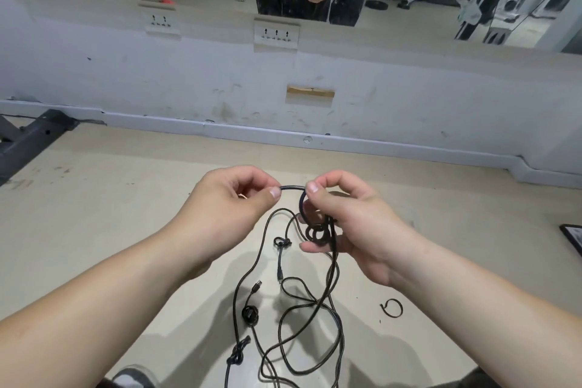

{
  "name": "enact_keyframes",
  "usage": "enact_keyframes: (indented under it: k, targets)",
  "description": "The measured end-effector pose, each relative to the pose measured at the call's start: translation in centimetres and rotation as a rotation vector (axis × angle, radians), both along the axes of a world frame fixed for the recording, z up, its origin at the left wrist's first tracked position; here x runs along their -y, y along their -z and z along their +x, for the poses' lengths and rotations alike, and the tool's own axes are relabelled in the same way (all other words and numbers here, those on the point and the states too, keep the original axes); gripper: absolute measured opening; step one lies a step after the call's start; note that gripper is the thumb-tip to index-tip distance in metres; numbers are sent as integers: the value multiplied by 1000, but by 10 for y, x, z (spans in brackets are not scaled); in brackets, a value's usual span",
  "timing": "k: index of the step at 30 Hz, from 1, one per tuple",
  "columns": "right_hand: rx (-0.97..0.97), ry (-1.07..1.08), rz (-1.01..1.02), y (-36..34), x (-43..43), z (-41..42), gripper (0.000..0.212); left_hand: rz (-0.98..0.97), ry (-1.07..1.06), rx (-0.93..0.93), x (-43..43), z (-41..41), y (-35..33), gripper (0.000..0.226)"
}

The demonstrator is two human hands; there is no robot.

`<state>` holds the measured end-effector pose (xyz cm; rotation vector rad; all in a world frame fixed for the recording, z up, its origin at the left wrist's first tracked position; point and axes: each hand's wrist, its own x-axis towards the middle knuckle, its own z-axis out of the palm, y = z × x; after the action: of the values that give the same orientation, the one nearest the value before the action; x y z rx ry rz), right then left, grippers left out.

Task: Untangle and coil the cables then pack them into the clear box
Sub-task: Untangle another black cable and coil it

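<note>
Your left hand and right hand pinch the cable; it seems light and limp, so hold beside the knot.

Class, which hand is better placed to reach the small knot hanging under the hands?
Probably left. The left hand pinches only one strand of cable, while the right hand grips its bundled loops. The knot hangs under the left thumb.
</note>
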<state>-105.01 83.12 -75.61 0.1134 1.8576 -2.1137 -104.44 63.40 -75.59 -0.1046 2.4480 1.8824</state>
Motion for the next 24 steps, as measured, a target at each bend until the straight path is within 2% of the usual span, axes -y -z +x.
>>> enact_keyframes:
  k: [5, 8, 10, 15, 19, 21, 24]
  targets:
    - [-16, -57, 111, 5, 2, 4, 11, -43, 91, -5, -12, 6, 7, 16]
    - [9, 26, 113, 4, -1, -1, 29, -4, 146, 39, -18, 9, 5, 24]
    - [28, 54, 83, 4, -2, -3, 36, -46, 161, -11, -21, 10, 3, 21]
    - [13, -40, 88, 3, -1, 0, 29, -166, 120, -142, -20, 8, 3, 8]
    - [-122, -51, 254, 2, 0, -2, 31, -216, 99, -129, -6, -1, -5, 11]
    - [-138, -6, 321, 1, -1, -5, 37, -168, 41, -95, 0, -7, -8, 9]
    - [-94, 66, 291, -2, -5, -11, 36, 49, -71, 31, 3, -12, -10, 10]
